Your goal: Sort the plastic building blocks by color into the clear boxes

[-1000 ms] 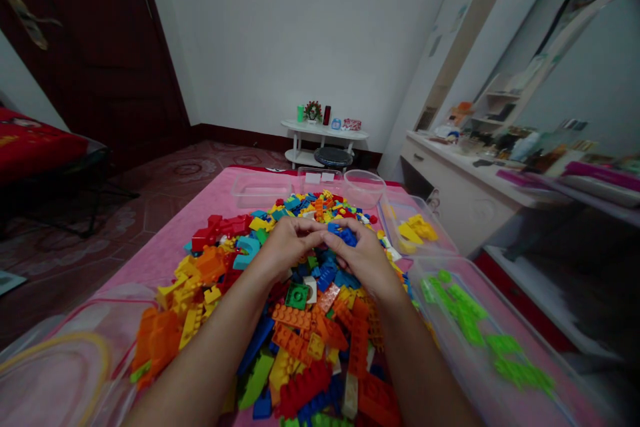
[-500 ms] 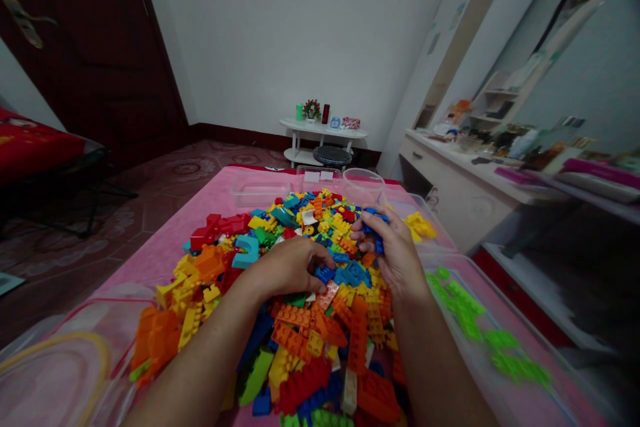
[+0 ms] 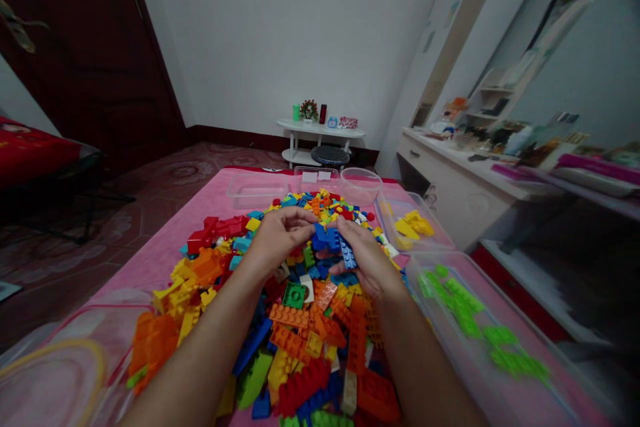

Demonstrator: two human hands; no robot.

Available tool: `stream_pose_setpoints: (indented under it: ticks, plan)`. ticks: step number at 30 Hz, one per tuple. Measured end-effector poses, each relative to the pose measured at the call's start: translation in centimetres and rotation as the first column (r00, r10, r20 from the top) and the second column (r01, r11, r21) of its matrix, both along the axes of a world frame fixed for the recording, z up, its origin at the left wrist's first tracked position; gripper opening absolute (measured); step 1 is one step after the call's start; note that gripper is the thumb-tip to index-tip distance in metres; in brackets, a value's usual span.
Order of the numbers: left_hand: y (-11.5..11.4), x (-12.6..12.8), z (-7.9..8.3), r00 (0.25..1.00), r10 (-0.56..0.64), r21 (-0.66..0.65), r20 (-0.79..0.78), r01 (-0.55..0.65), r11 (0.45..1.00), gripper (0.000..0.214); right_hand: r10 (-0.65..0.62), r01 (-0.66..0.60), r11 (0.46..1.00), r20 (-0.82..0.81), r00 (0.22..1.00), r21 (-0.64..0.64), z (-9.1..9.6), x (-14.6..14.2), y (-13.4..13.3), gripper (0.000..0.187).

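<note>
The blue bricks (image 3: 326,238) sit between my two hands, raised over the middle of the heap: at three o'clock from my left hand (image 3: 277,238) and at about nine from my right hand (image 3: 366,250). My right hand grips them from its side, thumb along the near face and fingers curled beneath. My left hand is half curled, with thumb and forefinger tips right at the bricks' left edge; whether they pinch it I cannot tell. One blue piece on the right shows rows of round studs, and the part to its left looks blockier.

Taking the blue bricks as the clock's centre, the heap of plastic bricks (image 3: 314,345) spreads to six o'clock, glossy and hard-edged. At seven o'clock a green square piece (image 3: 295,295) carries a raised ring, beside a white piece (image 3: 308,287). Just below these lies a flat orange brick (image 3: 289,315) with knobbly studs, and at six o'clock a long red piece (image 3: 304,388) has a ridged, toothed top. Chunky red bricks (image 3: 203,238) gather at nine.

At two to three o'clock, a clear plastic box (image 3: 436,217) holds smooth yellow pieces (image 3: 419,222). A longer see-through tub (image 3: 467,260) at four holds lime-green pieces (image 3: 463,303). A round clear bowl (image 3: 367,197) stands near one o'clock. Soft-looking pink cloth (image 3: 187,213) covers the worktop.
</note>
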State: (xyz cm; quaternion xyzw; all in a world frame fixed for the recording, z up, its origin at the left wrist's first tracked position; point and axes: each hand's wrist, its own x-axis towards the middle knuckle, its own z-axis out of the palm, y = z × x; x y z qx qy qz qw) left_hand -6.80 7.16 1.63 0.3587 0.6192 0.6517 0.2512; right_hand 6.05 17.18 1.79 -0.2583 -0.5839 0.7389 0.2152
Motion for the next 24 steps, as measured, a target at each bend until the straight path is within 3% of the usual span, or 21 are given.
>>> stream_pose_setpoints:
  ticks: [6, 11, 15, 18, 24]
  plan:
    - [0.3, 1.1, 0.1, 0.982, 0.091, 0.059, -0.164, -0.082, 0.995, 0.014, 0.121, -0.133, 0.978, -0.084, 0.989, -0.162, 0.2, -0.1, -0.9, 0.041]
    - [0.4, 1.4, 0.2, 0.930, 0.120, 0.125, -0.347, -0.081, 0.989, 0.017, 0.184, -0.215, 0.953, -0.159, 0.970, -0.213, -0.2, -0.2, -0.7, 0.030]
    - [0.6, 0.7, -0.4, 0.957, 0.167, 0.125, -0.237, -0.141, 0.982, 0.027, 0.118, -0.165, 0.930, -0.160, 0.980, -0.329, -0.2, -0.3, -0.5, 0.024]
    - [0.9, -0.1, -1.5, 0.968, 0.205, 0.080, -0.147, -0.194, 0.978, 0.033, 0.031, -0.111, 0.879, -0.176, 0.984, -0.464, 0.2, -0.2, -0.1, 0.023]
    - [1.5, -1.3, -3.8, 0.927, 0.126, -0.031, -0.352, -0.146, 0.989, 0.031, -0.086, -0.082, 0.801, -0.250, 0.964, -0.593, 0.3, -0.2, 0.7, 0.026]
